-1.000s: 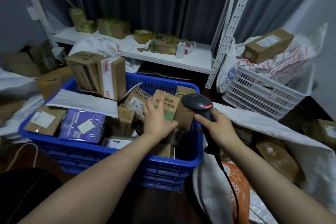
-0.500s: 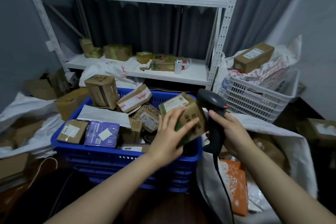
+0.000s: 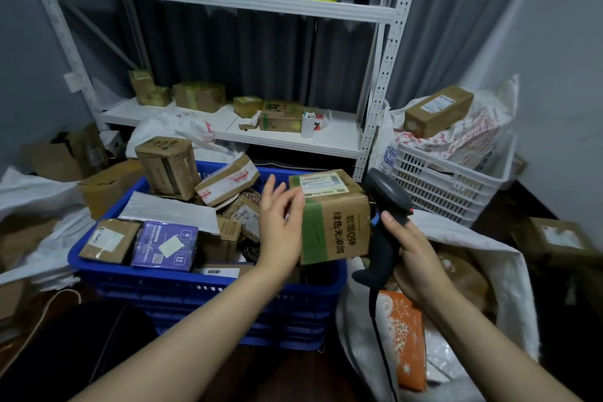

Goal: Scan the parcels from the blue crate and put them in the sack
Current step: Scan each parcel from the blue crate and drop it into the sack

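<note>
A brown cardboard parcel is held aloft over the right end of the blue crate, just left of the open white sack. The left hand grasps the box by its left side, the fingers blurred. A white shipping label with barcodes covers the top face, a wide band of green tape runs down the near face, and black characters are printed sideways beside the tape. The box edges look slightly crushed. The right hand is clenched around the handle of a black barcode scanner, whose head sits just beside the parcel's upper right corner, its cable trailing down. More boxes and a purple packet fill the crate. An orange packet lies in the sack.
</note>
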